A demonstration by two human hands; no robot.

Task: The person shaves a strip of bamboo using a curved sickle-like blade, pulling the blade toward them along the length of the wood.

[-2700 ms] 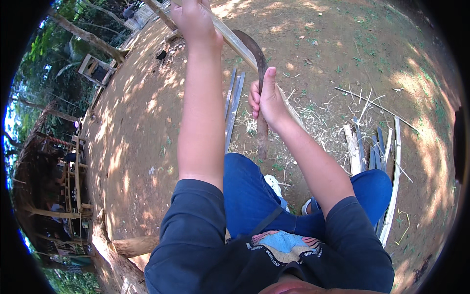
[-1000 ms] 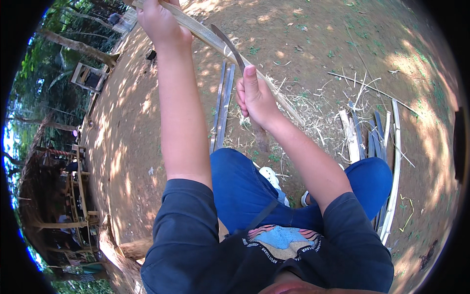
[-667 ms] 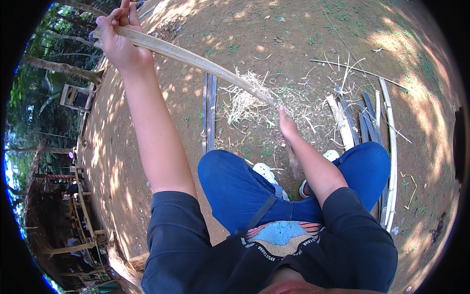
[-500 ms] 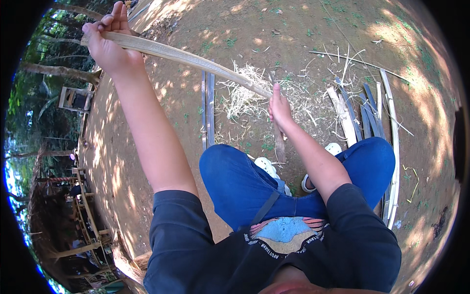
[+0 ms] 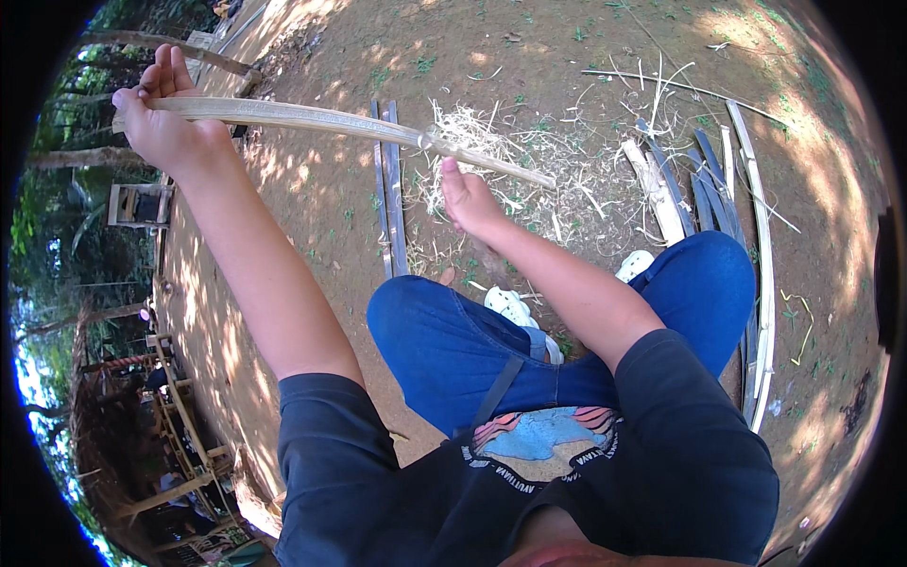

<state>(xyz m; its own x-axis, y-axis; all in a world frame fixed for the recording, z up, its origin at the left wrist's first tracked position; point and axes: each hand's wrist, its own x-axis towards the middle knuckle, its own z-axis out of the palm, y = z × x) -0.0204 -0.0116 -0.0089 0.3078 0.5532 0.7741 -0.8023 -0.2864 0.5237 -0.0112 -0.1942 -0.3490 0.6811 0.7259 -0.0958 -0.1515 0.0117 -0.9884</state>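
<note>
A long pale bamboo strip slants across in front of me, its far-left end up in the air. My left hand grips it near that end under the thumb, the other fingers stretched upward. Close to the strip's right part, my right hand is closed around a knife with a long wooden handle. Motion smears the handle, and the blade at the strip is hard to make out. Below the strip lies a heap of pale curly shavings on the ground.
Dark flat strips lie left of the shavings. More dark and pale strips lie to the right, beside a long pale strip. My bent knees are close below my hands. A wooden shelter stands far left.
My right hand with the knife has moved left along the bamboo strip, so the strip's right end now shows beyond it. My left hand has shifted slightly left and lower in view.
</note>
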